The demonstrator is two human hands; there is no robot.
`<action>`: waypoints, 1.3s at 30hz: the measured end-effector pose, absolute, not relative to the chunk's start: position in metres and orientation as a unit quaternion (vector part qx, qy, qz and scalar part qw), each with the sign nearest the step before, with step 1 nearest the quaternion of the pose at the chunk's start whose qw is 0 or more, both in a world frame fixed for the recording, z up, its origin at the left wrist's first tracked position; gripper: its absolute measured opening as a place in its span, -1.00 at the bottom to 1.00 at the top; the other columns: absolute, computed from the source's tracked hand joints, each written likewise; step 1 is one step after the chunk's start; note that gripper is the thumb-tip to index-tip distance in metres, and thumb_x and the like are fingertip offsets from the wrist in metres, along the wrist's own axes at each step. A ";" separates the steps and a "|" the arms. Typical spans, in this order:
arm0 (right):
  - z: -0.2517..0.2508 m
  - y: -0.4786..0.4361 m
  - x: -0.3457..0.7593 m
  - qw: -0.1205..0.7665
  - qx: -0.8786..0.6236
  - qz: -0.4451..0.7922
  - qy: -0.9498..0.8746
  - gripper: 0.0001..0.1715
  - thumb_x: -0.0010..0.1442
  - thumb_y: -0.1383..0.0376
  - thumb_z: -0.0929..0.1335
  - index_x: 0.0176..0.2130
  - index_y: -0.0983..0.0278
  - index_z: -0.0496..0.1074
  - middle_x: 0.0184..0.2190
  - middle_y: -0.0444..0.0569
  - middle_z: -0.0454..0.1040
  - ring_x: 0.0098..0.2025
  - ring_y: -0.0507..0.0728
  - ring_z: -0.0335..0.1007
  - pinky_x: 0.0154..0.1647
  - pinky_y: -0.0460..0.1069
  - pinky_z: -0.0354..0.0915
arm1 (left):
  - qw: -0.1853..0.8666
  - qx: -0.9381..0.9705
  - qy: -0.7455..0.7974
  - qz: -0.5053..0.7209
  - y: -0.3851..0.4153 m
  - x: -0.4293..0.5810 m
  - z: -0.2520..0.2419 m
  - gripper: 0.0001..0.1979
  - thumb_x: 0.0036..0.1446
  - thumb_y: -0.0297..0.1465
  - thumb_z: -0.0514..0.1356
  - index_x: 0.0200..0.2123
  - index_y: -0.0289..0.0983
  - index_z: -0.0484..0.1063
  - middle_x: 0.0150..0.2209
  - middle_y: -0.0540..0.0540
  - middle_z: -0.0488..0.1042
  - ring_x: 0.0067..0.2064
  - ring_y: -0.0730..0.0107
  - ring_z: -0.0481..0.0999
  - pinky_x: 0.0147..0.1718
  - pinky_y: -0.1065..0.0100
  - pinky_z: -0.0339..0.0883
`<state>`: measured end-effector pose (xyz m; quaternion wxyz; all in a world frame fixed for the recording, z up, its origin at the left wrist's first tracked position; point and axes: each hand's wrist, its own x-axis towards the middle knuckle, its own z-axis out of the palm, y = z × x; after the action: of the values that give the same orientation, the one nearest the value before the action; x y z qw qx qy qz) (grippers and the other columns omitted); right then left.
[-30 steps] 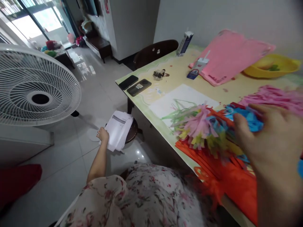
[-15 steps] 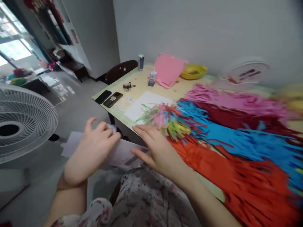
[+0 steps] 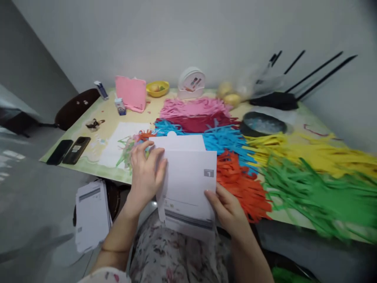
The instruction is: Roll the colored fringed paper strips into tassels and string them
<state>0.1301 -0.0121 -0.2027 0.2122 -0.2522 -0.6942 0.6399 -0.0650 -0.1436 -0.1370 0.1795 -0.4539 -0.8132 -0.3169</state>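
In front of my lap I hold a flat white paper envelope [image 3: 188, 177], with an open flap along its top, a boxed "1" and dark printed bands lower down. My right hand [image 3: 228, 206] pinches its right edge, thumb on the front. On the left edge, near the top, my left hand [image 3: 147, 169] has its fingers curled and thumb against the paper. Lower left, a stack of similar white envelopes [image 3: 92, 216] lies on a dark stool [image 3: 113, 198]. Just beyond the hands, fringed strips in blue [image 3: 220, 137] and orange [image 3: 244, 188] cover the table.
More fringed bundles lie in pink [image 3: 194, 107], dark red [image 3: 194, 122], yellow [image 3: 312, 153] and green [image 3: 326, 192]. Two phones [image 3: 77, 150] rest near the table's left corner. Behind stand a pink panel [image 3: 131, 93], a yellow bowl [image 3: 157, 89] and a dark grey bowl [image 3: 250, 125].
The view has swung right. Both hands have moved from the white stack at the left to in front of my lap, where they now hold one envelope upright.
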 end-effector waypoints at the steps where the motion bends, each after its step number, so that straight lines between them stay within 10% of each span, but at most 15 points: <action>1: -0.204 -0.012 0.135 0.212 -0.270 0.632 -0.695 -0.58 0.27 0.04 0.31 -0.08 0.27 0.52 -0.13 0.06 0.58 -0.11 0.23 0.49 -0.02 0.07 0.40 | 0.158 -0.447 -0.820 -0.320 -0.136 -0.063 -0.142 -0.81 0.25 -0.35 0.16 -0.08 -0.22 0.40 0.09 -0.23 0.25 0.19 0.07 0.24 0.17 -0.01 0.15; 10: -0.217 -0.021 0.151 0.266 -0.367 0.553 -0.699 -0.59 0.27 0.03 0.29 -0.47 0.24 0.33 -0.56 -0.15 0.32 -0.50 0.07 0.24 -0.48 -0.08 0.21 | 0.071 -0.408 -0.820 -0.394 -0.119 -0.047 -0.155 -0.86 0.20 -0.28 0.23 -0.32 -0.21 0.37 -0.17 -0.11 0.38 -0.03 0.16 0.37 0.02 0.12 0.24; 24: -0.225 -0.004 0.153 0.185 -0.255 0.660 -0.682 -0.66 0.18 0.07 0.38 -0.12 0.19 0.54 -0.31 -0.03 0.56 -0.27 0.19 0.46 -0.22 0.00 0.40 | -0.226 -0.477 -0.717 -0.455 -0.127 -0.060 -0.142 -0.80 0.23 -0.33 0.21 -0.41 -0.22 0.28 -0.24 -0.07 0.48 -0.18 0.32 0.46 -0.15 0.31 0.31; 31: -0.212 0.001 0.140 0.138 -0.286 0.693 -0.647 -0.64 0.21 0.07 0.38 -0.12 0.22 0.60 -0.17 -0.01 0.62 -0.14 0.22 0.51 -0.10 0.07 0.44 | -0.316 -0.608 -0.689 -0.237 -0.105 -0.090 -0.132 -0.73 0.29 -0.22 0.11 -0.37 -0.26 0.44 -0.43 0.00 0.47 -0.36 0.43 0.42 -0.35 0.43 0.20; 39: -0.223 0.003 0.126 0.130 -0.349 0.758 -0.535 -0.47 0.04 -0.05 0.47 -0.12 0.25 0.60 -0.13 0.03 0.62 -0.10 0.27 0.53 -0.11 0.09 0.46 | -0.280 -0.614 -0.702 -0.228 -0.088 -0.087 -0.133 -0.64 0.32 -0.21 0.05 -0.47 -0.28 0.35 -0.51 0.03 0.34 -0.43 0.45 0.31 -0.41 0.43 0.15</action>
<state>0.1263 0.0028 -0.2226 0.1300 -0.3490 -0.5354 0.7581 -0.0874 -0.0883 -0.1326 -0.2799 -0.6140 -0.7018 -0.2284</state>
